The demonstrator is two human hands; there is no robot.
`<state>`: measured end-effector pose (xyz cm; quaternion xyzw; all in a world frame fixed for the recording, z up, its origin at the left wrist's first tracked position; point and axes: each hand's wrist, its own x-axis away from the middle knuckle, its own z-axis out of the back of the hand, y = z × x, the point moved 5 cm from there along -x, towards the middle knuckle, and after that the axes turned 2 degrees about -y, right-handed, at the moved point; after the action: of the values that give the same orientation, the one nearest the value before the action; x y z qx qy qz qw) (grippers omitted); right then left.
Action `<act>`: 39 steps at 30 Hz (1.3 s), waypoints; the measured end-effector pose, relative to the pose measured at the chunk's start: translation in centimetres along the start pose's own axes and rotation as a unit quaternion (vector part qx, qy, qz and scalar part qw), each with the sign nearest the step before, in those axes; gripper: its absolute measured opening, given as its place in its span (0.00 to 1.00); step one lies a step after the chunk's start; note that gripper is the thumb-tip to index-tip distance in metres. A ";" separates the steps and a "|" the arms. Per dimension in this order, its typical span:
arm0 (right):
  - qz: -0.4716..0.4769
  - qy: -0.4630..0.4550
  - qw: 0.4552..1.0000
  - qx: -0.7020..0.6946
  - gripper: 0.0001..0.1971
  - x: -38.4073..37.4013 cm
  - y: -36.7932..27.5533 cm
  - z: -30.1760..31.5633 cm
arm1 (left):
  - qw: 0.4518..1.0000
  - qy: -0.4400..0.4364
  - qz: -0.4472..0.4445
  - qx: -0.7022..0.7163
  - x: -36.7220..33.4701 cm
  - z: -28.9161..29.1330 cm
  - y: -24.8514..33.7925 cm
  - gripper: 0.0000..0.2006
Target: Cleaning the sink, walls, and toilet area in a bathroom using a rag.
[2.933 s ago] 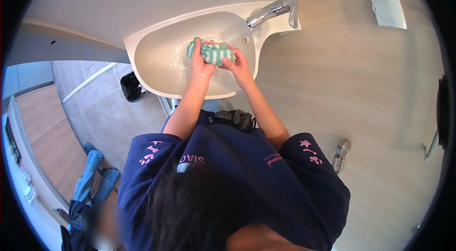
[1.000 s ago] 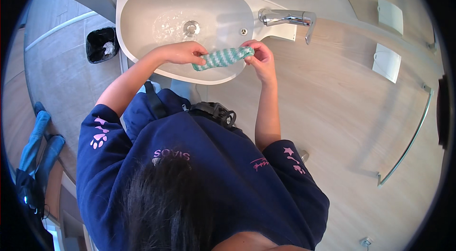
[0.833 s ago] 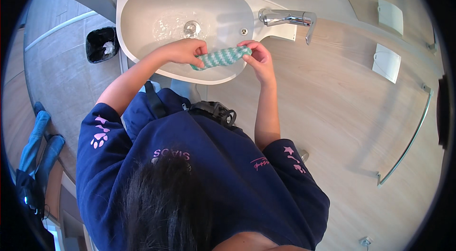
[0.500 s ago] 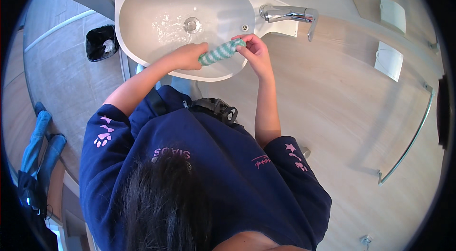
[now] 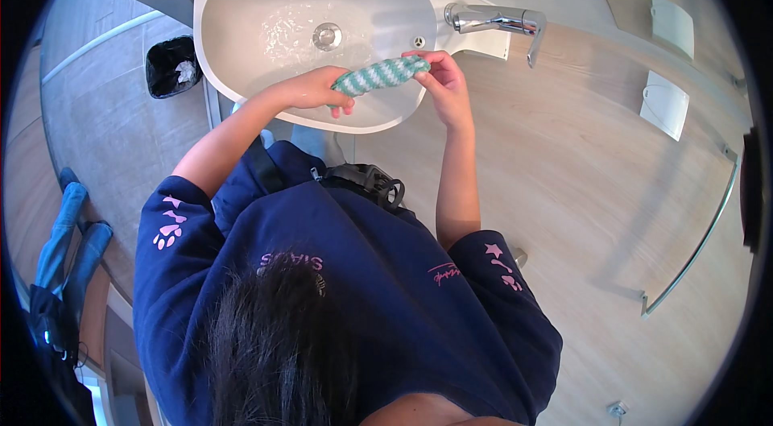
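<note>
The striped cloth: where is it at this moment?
In the head view, the striped cloth is held between the left hand and the right hand, over the near side of the sink, left of the faucet.

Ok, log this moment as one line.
left hand: holds striped cloth, left end | right hand: pinches its right end | striped cloth: between hands, over sink

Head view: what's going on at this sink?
A person in a navy top holds a green-and-white striped cloth over the near side of the white sink. The left hand grips one end while the right hand pinches the other. Wet glints show left of the drain; neither hand touches the chrome faucet.
</note>
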<state>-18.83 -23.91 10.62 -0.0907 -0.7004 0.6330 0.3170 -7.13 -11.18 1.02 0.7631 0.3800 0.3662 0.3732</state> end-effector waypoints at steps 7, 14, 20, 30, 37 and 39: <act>-0.023 -0.035 0.999 0.024 0.12 0.5 -0.7 -0.2 | 0.998 -0.021 0.054 -0.006 0.5 0.4 -0.3 0.17; 0.031 -0.047 0.998 0.042 0.09 0.8 -1.2 0.1 | 0.999 -0.024 0.038 -0.002 1.9 0.5 1.9 0.21; 0.031 -0.026 0.999 -0.001 0.08 0.8 -0.7 0.4 | 0.989 -0.133 -0.039 0.045 1.1 0.9 1.4 0.19; 0.040 -0.038 0.998 -0.006 0.09 0.7 -0.8 -0.1 | 0.987 -0.156 -0.020 0.025 0.4 0.3 1.8 0.16; 0.059 -0.060 0.996 -0.037 0.07 0.0 -1.7 -1.1 | 0.982 -0.186 0.005 -0.002 0.0 -2.1 2.5 0.22; 0.063 -0.057 0.996 -0.037 0.08 -0.3 -1.7 -0.9 | 0.986 -0.162 0.016 -0.026 -0.1 -2.3 3.1 0.23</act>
<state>-17.61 -23.59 12.13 -0.1104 -0.7333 0.6293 0.2324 -8.18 -11.92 4.62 0.8084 0.2930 0.2533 0.4433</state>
